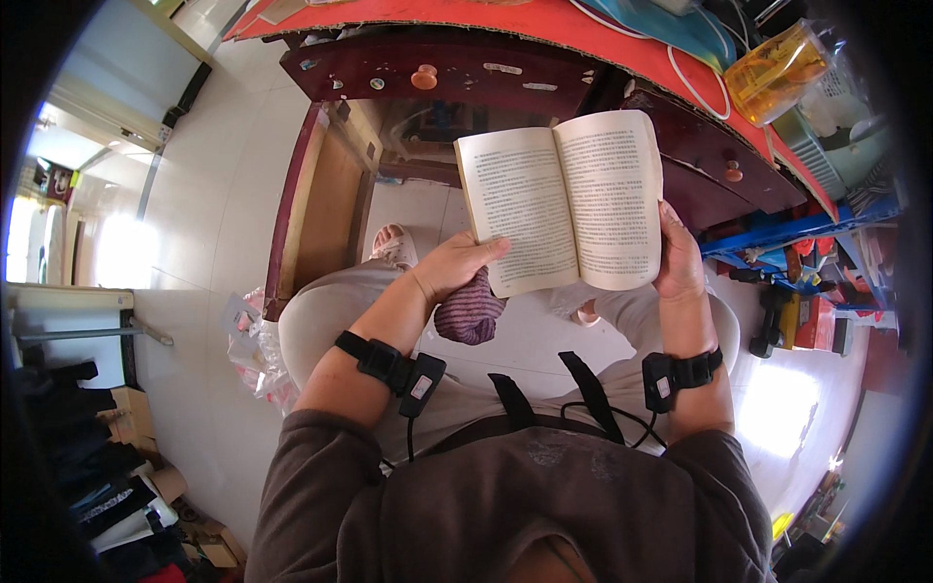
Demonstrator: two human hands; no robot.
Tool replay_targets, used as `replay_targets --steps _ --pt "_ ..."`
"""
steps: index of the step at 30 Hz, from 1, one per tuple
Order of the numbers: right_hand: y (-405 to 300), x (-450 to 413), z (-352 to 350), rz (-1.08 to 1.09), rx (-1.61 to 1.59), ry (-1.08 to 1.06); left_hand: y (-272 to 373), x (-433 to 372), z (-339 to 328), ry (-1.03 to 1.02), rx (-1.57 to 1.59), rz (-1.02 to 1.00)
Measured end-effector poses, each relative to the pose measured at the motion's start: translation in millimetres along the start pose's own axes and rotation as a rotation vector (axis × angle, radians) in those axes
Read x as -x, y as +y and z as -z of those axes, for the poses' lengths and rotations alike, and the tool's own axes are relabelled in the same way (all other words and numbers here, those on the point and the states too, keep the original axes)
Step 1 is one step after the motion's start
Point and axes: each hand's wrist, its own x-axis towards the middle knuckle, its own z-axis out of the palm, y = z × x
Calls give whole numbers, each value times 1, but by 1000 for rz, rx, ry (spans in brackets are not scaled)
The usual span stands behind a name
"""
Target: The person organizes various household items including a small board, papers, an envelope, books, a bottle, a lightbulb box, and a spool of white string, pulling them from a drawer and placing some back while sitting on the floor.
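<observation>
An open paperback book [565, 204] with printed pages is held up before me, above my lap. My left hand [461, 264] grips its lower left edge, the thumb lying on the left page and the fingers hidden behind. Along the lower right edge, my right hand [679, 255] supports the book, with most of its fingers out of sight behind the cover. A bunched, purple-striped knitted item [471, 313] hangs just below my left hand. Whether that hand also holds it, I cannot tell.
Beyond the book stands a dark red wooden desk [466, 69] with a red top. An amber plastic container [776, 73] sits on its right side. A blue rack [794, 233] holds assorted items at right. Clear plastic bags [262, 357] lie beside my left leg.
</observation>
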Motion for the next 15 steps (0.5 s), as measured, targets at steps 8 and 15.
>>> replay_targets --steps 8,15 --pt "-2 1 -2 -19 8 7 0 -1 -2 -25 37 -1" --pt "-1 0 -1 -29 -13 -54 -3 -2 1 -55 45 2"
